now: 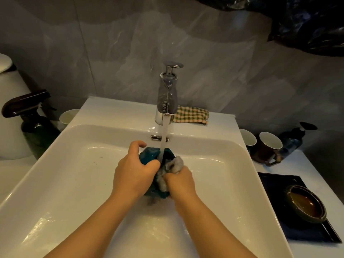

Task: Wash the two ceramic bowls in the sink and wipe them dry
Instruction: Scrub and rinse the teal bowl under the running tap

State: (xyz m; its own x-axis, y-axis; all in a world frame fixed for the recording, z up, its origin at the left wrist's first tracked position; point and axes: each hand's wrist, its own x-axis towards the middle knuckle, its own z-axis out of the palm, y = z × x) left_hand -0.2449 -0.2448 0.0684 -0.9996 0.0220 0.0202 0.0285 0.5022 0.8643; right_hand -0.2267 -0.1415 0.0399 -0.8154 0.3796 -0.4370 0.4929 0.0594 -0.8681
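Note:
A teal ceramic bowl (pixel 149 155) is held over the white sink (pixel 78 183) under the running stream from the chrome tap (pixel 167 95). My left hand (pixel 132 172) grips the bowl's rim from the left, thumb over the edge. My right hand (pixel 179 180) clutches a wet grey cloth (pixel 175 165) pressed into the bowl's right side. A second, brown ceramic bowl (pixel 305 203) sits on a dark tray (pixel 275 180) on the counter to the right of the sink.
A checked cloth (pixel 191 115) lies folded behind the tap. Mugs (pixel 270 144) and a pump bottle (pixel 296 140) stand at the right; a dark spray bottle (pixel 33 120) and a white cup (pixel 68 116) stand at the left.

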